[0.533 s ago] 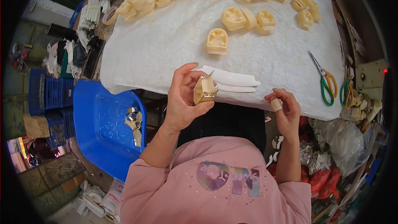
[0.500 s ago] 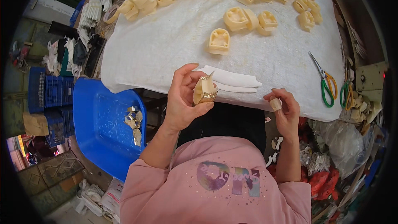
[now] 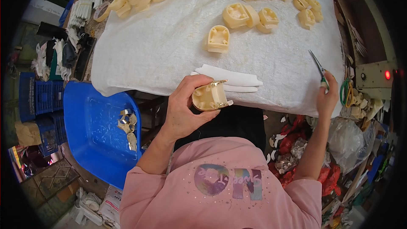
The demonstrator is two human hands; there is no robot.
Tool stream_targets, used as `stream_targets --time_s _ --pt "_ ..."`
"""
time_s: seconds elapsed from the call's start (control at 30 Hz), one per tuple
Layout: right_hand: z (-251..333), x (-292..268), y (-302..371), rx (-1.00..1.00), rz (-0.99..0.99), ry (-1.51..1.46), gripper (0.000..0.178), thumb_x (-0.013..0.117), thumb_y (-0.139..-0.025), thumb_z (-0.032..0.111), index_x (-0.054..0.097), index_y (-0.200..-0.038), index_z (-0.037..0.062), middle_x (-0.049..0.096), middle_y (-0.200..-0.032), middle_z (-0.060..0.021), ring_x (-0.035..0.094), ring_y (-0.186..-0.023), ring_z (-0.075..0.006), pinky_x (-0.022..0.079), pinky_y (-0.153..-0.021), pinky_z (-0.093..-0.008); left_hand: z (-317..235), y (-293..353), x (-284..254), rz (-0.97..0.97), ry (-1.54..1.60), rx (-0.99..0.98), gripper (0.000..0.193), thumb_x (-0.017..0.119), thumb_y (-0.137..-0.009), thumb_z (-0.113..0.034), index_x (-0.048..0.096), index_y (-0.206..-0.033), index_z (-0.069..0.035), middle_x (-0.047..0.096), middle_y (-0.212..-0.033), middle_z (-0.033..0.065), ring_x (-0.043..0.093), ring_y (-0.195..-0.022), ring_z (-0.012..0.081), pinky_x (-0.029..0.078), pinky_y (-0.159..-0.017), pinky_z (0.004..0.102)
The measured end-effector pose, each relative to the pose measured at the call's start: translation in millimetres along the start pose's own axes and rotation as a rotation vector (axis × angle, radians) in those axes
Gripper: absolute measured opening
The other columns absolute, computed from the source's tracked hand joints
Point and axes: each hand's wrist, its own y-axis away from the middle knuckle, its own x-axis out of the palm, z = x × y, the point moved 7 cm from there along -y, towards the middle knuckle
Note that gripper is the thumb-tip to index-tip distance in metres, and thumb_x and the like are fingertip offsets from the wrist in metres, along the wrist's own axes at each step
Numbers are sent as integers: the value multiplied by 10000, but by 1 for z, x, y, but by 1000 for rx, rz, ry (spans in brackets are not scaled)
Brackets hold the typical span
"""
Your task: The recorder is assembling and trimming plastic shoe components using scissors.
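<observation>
My left hand (image 3: 183,109) grips a cream plastic piece (image 3: 202,97), hollow and rounded at one end, over the table's near edge. A shiny gold strip (image 3: 219,82) runs along its outside, and a small pale end sticks out at the right. On the right side of the table, my right hand (image 3: 327,97) is closed over the handles of the scissors (image 3: 316,62). Their blades point away from me, and my fingers hide most of the handles. White curved strips (image 3: 231,76) lie on the cloth just beyond my left hand.
Several similar cream pieces (image 3: 236,15) are spread over the far part of the white cloth (image 3: 148,55). A blue tub (image 3: 91,123) with gold-wrapped pieces (image 3: 127,124) stands at the left. A second pair of scissors (image 3: 347,93) hangs beyond the right edge, above plastic bags (image 3: 345,138).
My right hand has moved right and forward and taken hold of the scissors by their handles. My left hand has turned the cream piece so its hollow side shows. The view has shifted slightly.
</observation>
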Motion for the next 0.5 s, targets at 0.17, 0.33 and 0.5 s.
stream_targets --time_s 0.17,0.33,0.5 --pt "-73 0 8 59 184 215 620 411 -702 -150 498 -1282 54 553 -1166 -200 514 -1084 -352 403 -944 -405 -9 -7 19 43 -240 145 615 759 -591 52 548 -1161 -41 502 -1132 101 513 -1086 198 455 -906 315" --pt "-54 -8 -2 -85 157 23 701 426 -650 -176 496 -1290 100 499 -1154 -204 472 -1073 -368 386 -936 -400 -15 -17 64 153 -319 178 605 773 -570 30 573 -1137 -45 524 -1090 104 528 -1043 226 474 -855 334" --pt "-22 -31 26 41 124 -63 646 634 -687 -21 484 -1304 98 507 -1075 -177 522 -998 -345 430 -858 -382 -17 -31 111 206 -485 307 619 788 -550 7 579 -1130 -48 542 -1049 110 526 -1019 270 456 -847 351"
